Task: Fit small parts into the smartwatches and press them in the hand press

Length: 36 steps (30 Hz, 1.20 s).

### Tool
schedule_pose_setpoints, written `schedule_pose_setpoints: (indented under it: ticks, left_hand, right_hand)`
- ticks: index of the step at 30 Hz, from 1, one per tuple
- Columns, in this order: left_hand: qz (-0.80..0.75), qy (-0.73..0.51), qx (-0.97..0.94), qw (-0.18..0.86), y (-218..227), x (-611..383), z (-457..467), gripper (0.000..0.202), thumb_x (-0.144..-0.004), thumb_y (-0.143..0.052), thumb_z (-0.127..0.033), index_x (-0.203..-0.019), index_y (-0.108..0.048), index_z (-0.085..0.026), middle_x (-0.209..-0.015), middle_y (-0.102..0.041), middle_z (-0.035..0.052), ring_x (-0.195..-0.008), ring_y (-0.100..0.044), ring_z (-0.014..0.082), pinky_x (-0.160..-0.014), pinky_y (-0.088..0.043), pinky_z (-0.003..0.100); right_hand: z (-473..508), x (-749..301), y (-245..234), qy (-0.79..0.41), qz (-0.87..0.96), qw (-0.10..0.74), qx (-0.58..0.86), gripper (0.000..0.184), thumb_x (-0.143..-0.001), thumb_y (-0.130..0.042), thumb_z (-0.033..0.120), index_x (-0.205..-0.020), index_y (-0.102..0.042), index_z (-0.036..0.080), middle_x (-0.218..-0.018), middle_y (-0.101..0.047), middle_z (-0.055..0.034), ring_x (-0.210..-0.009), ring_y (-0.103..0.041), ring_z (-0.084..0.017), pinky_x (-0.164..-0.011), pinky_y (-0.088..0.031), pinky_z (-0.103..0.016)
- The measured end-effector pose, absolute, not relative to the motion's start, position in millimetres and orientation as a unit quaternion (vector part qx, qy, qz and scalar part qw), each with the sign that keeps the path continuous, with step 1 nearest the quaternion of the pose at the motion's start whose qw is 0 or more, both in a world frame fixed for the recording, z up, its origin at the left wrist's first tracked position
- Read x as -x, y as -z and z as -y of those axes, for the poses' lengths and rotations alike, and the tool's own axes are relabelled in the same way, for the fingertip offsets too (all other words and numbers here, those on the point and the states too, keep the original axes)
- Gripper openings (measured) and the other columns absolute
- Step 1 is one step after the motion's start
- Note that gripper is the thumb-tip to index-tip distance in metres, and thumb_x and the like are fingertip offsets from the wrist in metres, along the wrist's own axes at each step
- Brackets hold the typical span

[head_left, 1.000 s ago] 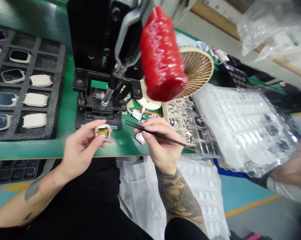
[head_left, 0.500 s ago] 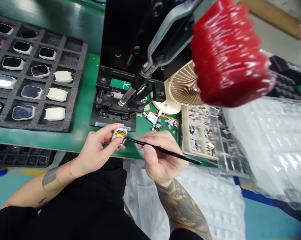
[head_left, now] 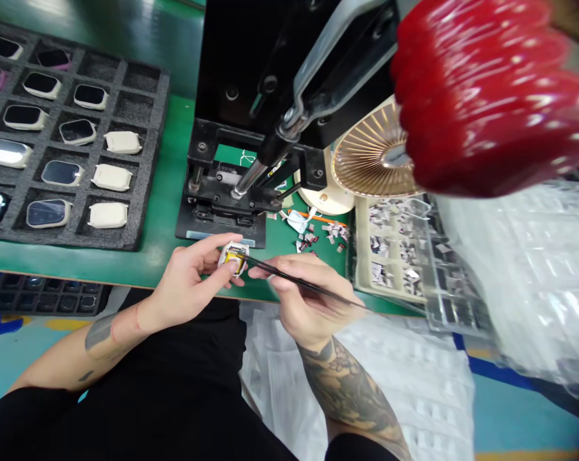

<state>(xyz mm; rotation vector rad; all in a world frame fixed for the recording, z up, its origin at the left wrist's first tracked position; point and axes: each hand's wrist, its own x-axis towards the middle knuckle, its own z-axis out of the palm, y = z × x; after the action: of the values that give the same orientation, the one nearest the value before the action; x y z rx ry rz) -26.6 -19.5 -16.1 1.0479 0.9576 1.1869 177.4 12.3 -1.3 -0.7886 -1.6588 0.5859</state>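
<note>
Case (head_left: 234,255) — open side up, long axis unclear — white-rimmed, yellow inside; left grip (head_left: 188,278) pinches it, right grip (head_left: 311,298) clasps tweezers (head_left: 294,280).

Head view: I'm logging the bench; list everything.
Bench: 1, green, centre
Press: 1, black, centre
Handle: 1, red, upper right
Fan: 1, cream and gold, right
Parts box: 1, cream, right
Plastic: uncounted, whitish, right and bottom
Bits: many, mixed, beside press
Stick: 1, orange, beside press
Tray: 1, grey, left
Watches: about 12, dark screens, tray
Other watches: 3, cream, tray
Lower tray: 1, dark, lower left
Floor: 1, blue, bottom
Watch case: 1, white, centre
Tweezers: 1, black, centre
Left hand: 1, bare, holding case
Right hand: 1, bare, holding tweezers
</note>
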Motion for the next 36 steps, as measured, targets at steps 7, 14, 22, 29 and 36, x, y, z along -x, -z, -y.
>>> schedule_pose_setpoints:
  ticks: [7, 14, 22, 29, 36]
  left_hand:
    - [-0.419, -0.512, -0.460, 0.592, 18.3, 25.3, 21.0, 0.044, -0.109, -0.080, -0.035, -0.150, -0.073, -0.019, -0.109, -0.091, 0.0079, -0.086, -0.090, 0.0221, -0.080, -0.074, 0.029]
    - [-0.396, -0.534, -0.473, 0.578, 19.3, 25.5, 20.7, 0.041, -0.109, -0.080, -0.026, -0.149, -0.076, -0.019, -0.111, -0.091, 0.0058, -0.085, -0.090, 0.0176, -0.081, -0.073, 0.022]
    - [-0.401, -0.555, -0.454, 0.571, 20.6, 23.6, 21.8, 0.041, -0.109, -0.080, -0.024, -0.150, -0.075, -0.017, -0.108, -0.091, 0.0061, -0.092, -0.090, 0.0183, -0.084, -0.074, 0.023]
    - [-0.405, -0.582, -0.379, 0.595, 16.6, 20.9, 18.8, 0.044, -0.107, -0.085, -0.031, -0.147, -0.074, -0.016, -0.107, -0.091, 0.0087, -0.087, -0.090, 0.0232, -0.077, -0.075, 0.029]
    - [-0.399, -0.577, -0.339, 0.627, 12.2, 28.0, 13.8, 0.047, -0.109, -0.082, -0.047, -0.142, -0.077, -0.014, -0.110, -0.091, 0.0139, -0.092, -0.091, 0.0288, -0.079, -0.077, 0.036]
  right_hand:
    - [-10.6, -170.4, 10.3, -0.223, 0.700, 0.582, 0.350, 0.019, -0.101, -0.080, 0.014, -0.115, -0.080, 0.026, -0.101, -0.088, -0.0062, -0.085, -0.087, -0.025, -0.073, -0.074, -0.040]
    - [-10.6, -168.0, 11.5, -0.329, 0.636, 0.584, 0.383, 0.009, -0.105, -0.080, 0.018, -0.112, -0.079, 0.024, -0.102, -0.087, -0.0052, -0.090, -0.088, -0.022, -0.076, -0.074, -0.035]
    - [-1.4, -170.5, 7.0, -0.487, 0.591, 0.558, 0.318, 0.009, -0.107, -0.079, 0.023, -0.116, -0.080, 0.025, -0.101, -0.085, -0.0048, -0.077, -0.084, -0.019, -0.066, -0.074, -0.033]
    - [-8.1, -172.2, 4.5, -0.315, 0.579, 0.651, 0.376, 0.011, -0.104, -0.083, 0.026, -0.115, -0.082, 0.026, -0.101, -0.084, -0.0049, -0.089, -0.086, -0.022, -0.068, -0.076, -0.034]
    - [-6.4, -177.3, 3.8, -0.491, 0.543, 0.578, 0.361, 0.011, -0.108, -0.081, 0.033, -0.107, -0.075, 0.023, -0.098, -0.085, -0.0045, -0.070, -0.083, -0.017, -0.064, -0.069, -0.029]
